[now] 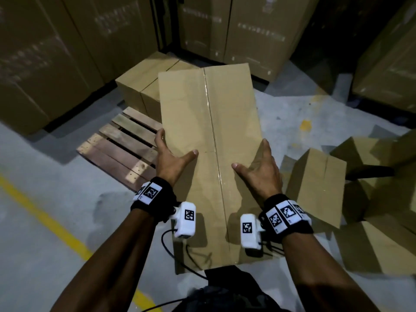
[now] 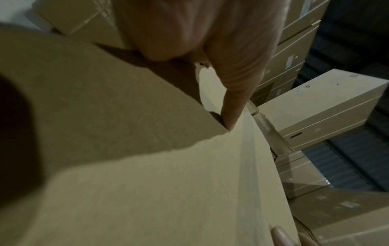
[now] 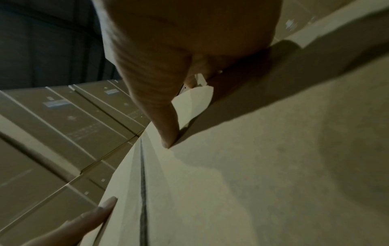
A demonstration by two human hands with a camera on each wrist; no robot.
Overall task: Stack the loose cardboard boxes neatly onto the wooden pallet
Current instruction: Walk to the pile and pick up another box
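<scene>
Currently we see a long cardboard box [image 1: 209, 154] held out in front of the body, its taped seam running lengthwise away from us. Our left hand [image 1: 167, 157] clasps the left long edge: thumb [image 1: 189, 155] flat on the top face, fingers wrapped over the side. Our right hand [image 1: 262, 168] mirrors it on the right long edge, thumb [image 1: 239, 168] on top, fingers going down the side out of sight. Both hands grip near the middle of the box's length.

Left wrist view: thumb tip [image 2: 230, 123] pressed on the top face of the box [image 2: 168, 191], close to the seam. Right wrist view: same arrangement, thumb tip [image 3: 168, 141] on the box [image 3: 242, 191], dark seam line just beside it.

Position of box: raised above the concrete floor [image 1: 45, 233], far end over the near right part of the wooden pallet [image 1: 117, 145]. We cannot tell whether the far end touches anything.

On the pallet: two boxes [image 1: 144, 86] side by side at the far end, touching each other. Near slats bare.

Right of us: loose boxes [image 1: 315, 185] in a disorderly heap on the floor, several tilted.

Background: tall stacks of large cartons [image 1: 56, 52] around the pallet on the left, back and right. Lettering on them too blurred to read.

Floor: yellow painted line [image 1: 47, 219] running diagonally at the left.

Wrists: black bands carrying white marker blocks [image 1: 185, 219]; black cables hang below.
</scene>
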